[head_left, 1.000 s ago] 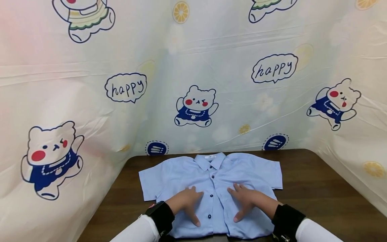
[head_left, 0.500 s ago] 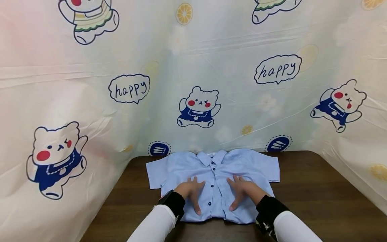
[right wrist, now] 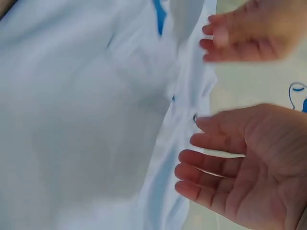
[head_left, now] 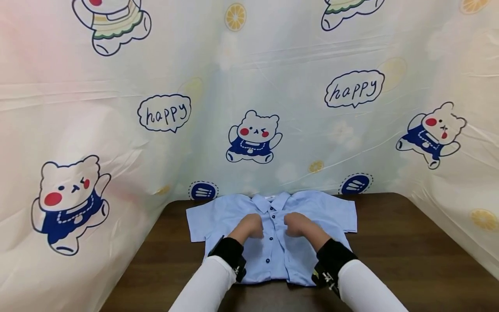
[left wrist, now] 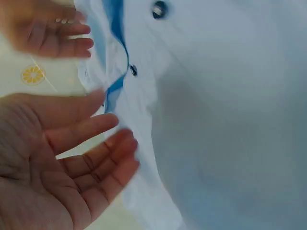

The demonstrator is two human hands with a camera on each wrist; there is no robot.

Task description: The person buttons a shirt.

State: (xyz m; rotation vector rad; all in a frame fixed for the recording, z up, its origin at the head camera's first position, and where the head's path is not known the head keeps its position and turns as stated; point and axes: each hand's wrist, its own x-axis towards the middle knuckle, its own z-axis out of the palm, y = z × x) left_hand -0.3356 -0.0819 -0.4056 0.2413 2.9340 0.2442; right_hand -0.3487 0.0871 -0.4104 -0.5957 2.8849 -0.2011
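A light blue short-sleeved shirt (head_left: 255, 260) with dark buttons lies front up on the brown table, collar away from me. Above its left half is my left hand (head_left: 251, 225), and above its right half my right hand (head_left: 298, 224). In the left wrist view the left hand (left wrist: 62, 163) has its fingers loosely bent, with nothing in them. The right wrist view shows the right hand (right wrist: 244, 163) likewise, fingers spread a little and holding nothing. Both appear lifted just off the cloth.
The dark wooden table (head_left: 397, 251) extends on both sides of the shirt. Behind and beside it hangs a pale curtain (head_left: 296, 143) printed with bears and orange slices. Black bands (head_left: 228, 251) circle both wrists.
The shirt slid away from me towards the table's far edge under both spread hands. Since then the hands have risen off it, their fingers bending and drawing together.
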